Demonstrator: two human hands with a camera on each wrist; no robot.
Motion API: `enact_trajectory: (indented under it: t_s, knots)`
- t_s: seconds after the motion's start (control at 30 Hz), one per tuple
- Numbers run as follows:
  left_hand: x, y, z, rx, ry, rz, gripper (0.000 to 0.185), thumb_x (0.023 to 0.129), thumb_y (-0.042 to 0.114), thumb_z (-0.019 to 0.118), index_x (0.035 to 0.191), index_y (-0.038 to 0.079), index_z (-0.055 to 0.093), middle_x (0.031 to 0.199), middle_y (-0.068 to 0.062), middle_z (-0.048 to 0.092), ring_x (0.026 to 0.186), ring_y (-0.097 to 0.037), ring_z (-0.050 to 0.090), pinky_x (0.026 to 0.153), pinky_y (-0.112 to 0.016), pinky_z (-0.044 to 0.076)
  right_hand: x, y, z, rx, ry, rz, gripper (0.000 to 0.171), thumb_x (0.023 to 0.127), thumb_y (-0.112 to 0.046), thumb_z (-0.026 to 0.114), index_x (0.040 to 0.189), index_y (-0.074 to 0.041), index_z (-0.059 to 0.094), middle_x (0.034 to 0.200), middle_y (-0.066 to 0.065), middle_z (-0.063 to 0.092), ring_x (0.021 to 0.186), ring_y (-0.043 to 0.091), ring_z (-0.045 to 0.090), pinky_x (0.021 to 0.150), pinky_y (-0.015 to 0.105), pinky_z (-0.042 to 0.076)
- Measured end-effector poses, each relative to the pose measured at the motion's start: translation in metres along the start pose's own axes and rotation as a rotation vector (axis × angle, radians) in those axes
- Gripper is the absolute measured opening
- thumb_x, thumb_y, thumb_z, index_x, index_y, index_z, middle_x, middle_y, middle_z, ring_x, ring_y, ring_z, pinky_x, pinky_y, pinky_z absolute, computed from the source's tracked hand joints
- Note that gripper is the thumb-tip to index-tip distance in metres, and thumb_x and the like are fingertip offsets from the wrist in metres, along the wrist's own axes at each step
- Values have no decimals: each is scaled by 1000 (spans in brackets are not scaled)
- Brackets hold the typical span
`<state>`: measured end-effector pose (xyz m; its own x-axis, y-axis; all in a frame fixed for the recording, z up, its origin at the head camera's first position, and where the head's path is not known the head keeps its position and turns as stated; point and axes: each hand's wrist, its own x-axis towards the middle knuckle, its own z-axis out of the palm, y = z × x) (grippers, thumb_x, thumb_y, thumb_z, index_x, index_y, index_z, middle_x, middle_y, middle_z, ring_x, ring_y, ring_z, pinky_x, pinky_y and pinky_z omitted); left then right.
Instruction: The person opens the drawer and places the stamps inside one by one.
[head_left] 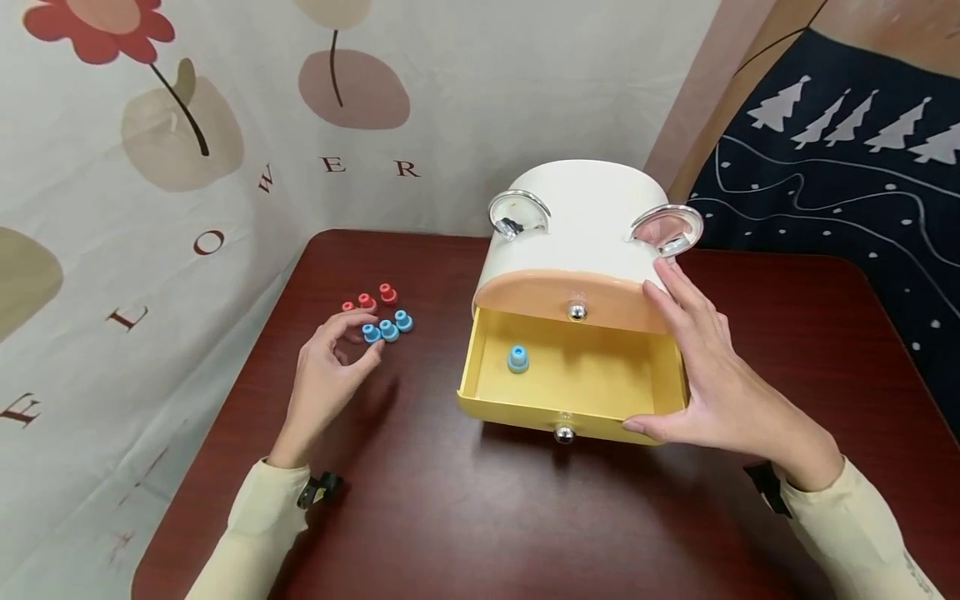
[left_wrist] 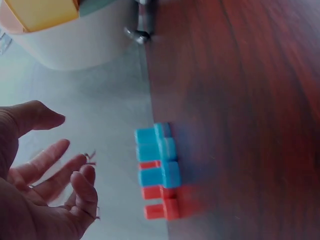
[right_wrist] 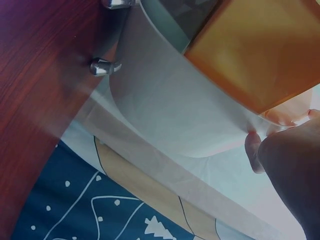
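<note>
My left hand [head_left: 326, 375] hovers beside three small blue stepped pegs [head_left: 387, 331], thumb and fingers parted around the nearest one. In the left wrist view a gap shows between the relaxed fingers [left_wrist: 82, 187] and the blue pegs [left_wrist: 170, 175]. Three red pegs [head_left: 366, 302] of like shape stand just behind. A small white cabinet [head_left: 592, 196] has its yellow drawer [head_left: 577, 371] pulled out, with one light blue peg [head_left: 517, 359] inside. My right hand [head_left: 720, 392] spans the cabinet's right side, thumb on the drawer's front edge and fingers up by the orange upper front [head_left: 525, 293].
Silver knobs [head_left: 565, 434] sit on the drawer fronts. Two ear-shaped, silver-rimmed pieces [head_left: 666, 229] stick out from the cabinet top. The dark red wooden table [head_left: 465, 517] meets a white flower-printed cloth [head_left: 262, 167] behind and a navy tree-printed cloth [head_left: 847, 183] at right.
</note>
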<state>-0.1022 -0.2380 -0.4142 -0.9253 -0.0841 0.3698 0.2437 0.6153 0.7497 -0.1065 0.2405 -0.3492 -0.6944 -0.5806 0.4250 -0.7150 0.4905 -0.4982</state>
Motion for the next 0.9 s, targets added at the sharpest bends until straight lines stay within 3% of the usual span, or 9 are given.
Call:
enact_trajectory:
  t_s: [0.2, 0.33, 0.53, 0.73, 0.9]
  knots:
    - [3, -15, 0, 49, -32, -85, 32, 93, 2, 85, 124, 1, 75, 132, -12, 71, 99, -31, 65, 77, -31, 52, -3, 0, 0, -11, 5, 9, 130, 81, -85, 73, 173, -8, 21, 181, 13, 7, 165, 39, 4, 105, 77, 21]
    - [3, -24, 0, 43, -50, -122, 30, 94, 2, 83, 123, 0, 75, 130, -13, 70, 98, -33, 65, 79, -30, 53, -3, 1, 2, -19, 9, -2, 130, 81, -85, 72, 173, -7, 22, 181, 14, 8, 165, 39, 5, 105, 77, 21]
    - [6, -34, -2, 94, -81, -158, 29, 96, 5, 82, 125, 3, 76, 118, -15, 75, 91, -28, 66, 73, -20, 48, -2, 2, 1, -9, 3, -1, 130, 80, -83, 76, 173, -8, 22, 181, 13, 7, 165, 40, 4, 105, 83, 20]
    - [13, -38, -2, 162, -58, -220, 20, 99, 10, 81, 118, 5, 80, 99, -12, 77, 81, -24, 63, 62, -28, 46, -2, 3, 1, 5, 0, -3, 130, 81, -81, 78, 173, -7, 22, 181, 14, 6, 165, 41, 3, 108, 81, 19]
    - [16, -42, -3, 184, -73, -230, 19, 98, 15, 84, 115, 7, 81, 92, -11, 76, 76, -25, 62, 59, -30, 45, -1, 3, 2, 6, 4, -10, 130, 82, -82, 75, 172, -7, 22, 181, 15, 6, 165, 41, 3, 107, 79, 19]
